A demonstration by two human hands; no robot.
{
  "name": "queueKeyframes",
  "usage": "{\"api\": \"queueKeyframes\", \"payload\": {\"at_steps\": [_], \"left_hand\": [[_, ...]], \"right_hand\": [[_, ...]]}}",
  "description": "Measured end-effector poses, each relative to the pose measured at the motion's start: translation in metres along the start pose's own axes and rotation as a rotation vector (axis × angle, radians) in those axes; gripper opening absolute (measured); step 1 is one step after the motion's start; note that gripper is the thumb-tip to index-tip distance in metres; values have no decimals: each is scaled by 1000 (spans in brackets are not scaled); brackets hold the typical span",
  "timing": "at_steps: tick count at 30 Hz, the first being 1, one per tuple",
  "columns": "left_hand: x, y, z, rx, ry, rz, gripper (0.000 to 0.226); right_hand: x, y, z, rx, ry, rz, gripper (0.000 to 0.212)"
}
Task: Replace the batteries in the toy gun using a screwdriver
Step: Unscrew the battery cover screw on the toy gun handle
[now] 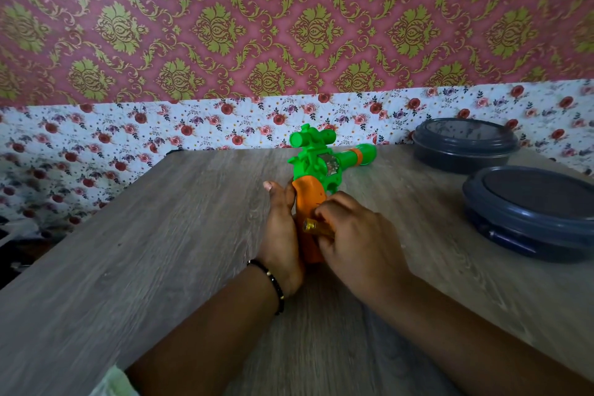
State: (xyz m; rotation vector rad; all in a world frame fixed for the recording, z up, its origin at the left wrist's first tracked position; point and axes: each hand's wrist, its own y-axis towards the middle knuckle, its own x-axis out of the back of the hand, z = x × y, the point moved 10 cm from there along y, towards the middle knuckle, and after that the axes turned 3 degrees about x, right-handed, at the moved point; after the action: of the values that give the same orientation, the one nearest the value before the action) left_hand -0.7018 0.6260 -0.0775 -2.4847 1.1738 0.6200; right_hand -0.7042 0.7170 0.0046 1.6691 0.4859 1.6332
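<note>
Two dark lidded bowls sat at the right: the far bowl (464, 144) near the wall, the near bowl (530, 210) closer in, just beside it; both well apart from the hands, nothing lay between them and the work. The gun (324, 167) lay on the table (144, 235) at centre, green barrel and scope pointing far and right, orange grip (307, 202) toward the person. Left hand (282, 231) rested along the grip's left side, fingers straight and pressed against it, thumb tip reaching past the grip's far end; a dark beaded bracelet (273, 283) on that wrist. Right hand (356, 235) lay over the grip's right side, fingers curled round a screwdriver (316, 226) with a yellow translucent handle; the tip was hidden, so contact with a screw could not be told. Table was grey wood-grain. Behind it, a white floral band ran along the wall under pink wallpaper (289, 26) with gold damask.
</note>
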Motion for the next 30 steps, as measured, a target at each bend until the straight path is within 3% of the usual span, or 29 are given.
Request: {"api": "queueKeyframes", "payload": {"at_steps": [7, 11, 13, 16, 19, 30], "left_hand": [[7, -1, -4, 30, -19, -40, 69], [14, 2, -1, 71, 77, -82, 61], [23, 3, -5, 38, 144, -143, 48], [37, 4, -22, -66, 248, -222, 34], [50, 4, -29, -69, 321, -284, 34], [56, 13, -22, 42, 388, -217, 25]], "right_hand": [[-11, -2, 0, 29, -138, 104, 36], [-6, 2, -23, -75, 104, 123, 24], [-3, 2, -43, -95, 78, 145, 17], [-25, -4, -72, -127, -71, 365, 13], [-42, -12, -90, -181, -113, 503, 25], [-29, -11, -97, -266, -38, 466, 28]]}}
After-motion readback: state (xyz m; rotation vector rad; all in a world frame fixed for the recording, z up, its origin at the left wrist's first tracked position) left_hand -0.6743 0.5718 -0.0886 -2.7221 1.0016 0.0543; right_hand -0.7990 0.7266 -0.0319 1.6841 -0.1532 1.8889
